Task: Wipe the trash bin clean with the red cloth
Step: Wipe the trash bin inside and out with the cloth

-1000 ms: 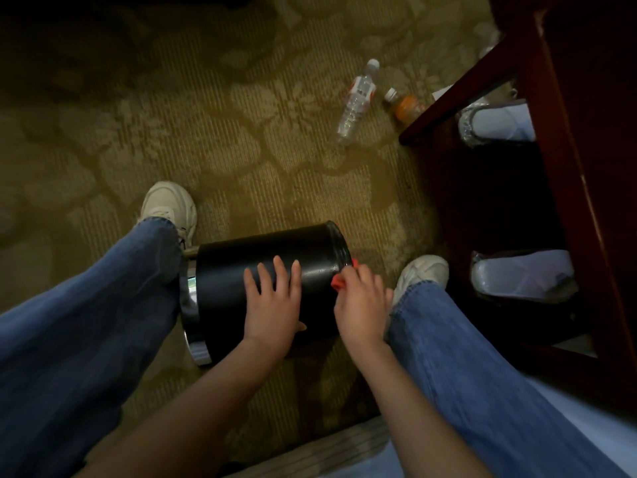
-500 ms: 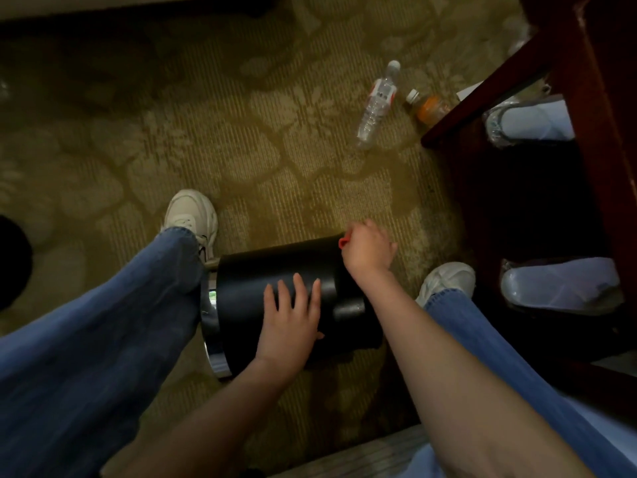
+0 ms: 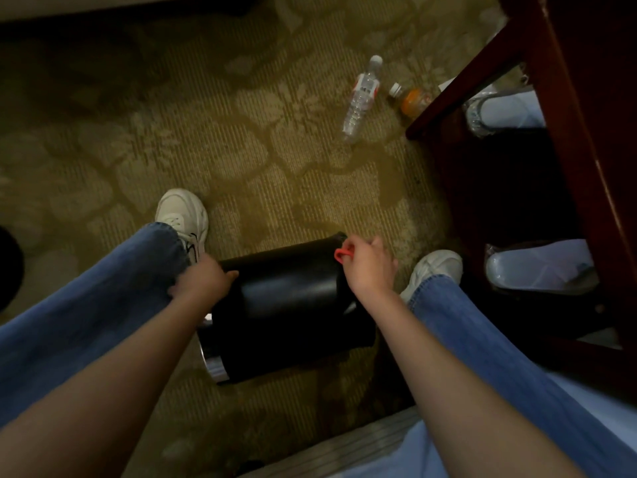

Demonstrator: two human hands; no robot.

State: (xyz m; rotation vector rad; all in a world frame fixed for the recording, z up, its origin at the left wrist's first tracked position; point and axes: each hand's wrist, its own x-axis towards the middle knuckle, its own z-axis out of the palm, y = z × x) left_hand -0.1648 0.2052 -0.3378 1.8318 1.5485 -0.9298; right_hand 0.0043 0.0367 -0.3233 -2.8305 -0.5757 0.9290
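Black trash bin (image 3: 289,305) lies on its side on carpet (image 3: 172,132), near middle. The left hand (image 3: 203,282) grips its left end; the right hand (image 3: 370,267) clutches red cloth (image 3: 342,254) against its far right edge.

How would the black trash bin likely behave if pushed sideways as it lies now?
Probably rolls: the trash bin lies on its round side on the carpet, steadied by the left hand. Its smooth, glossy wall looks stiff and possibly slippery under the red cloth bunched in the right hand. The carpet may slow it somewhat.
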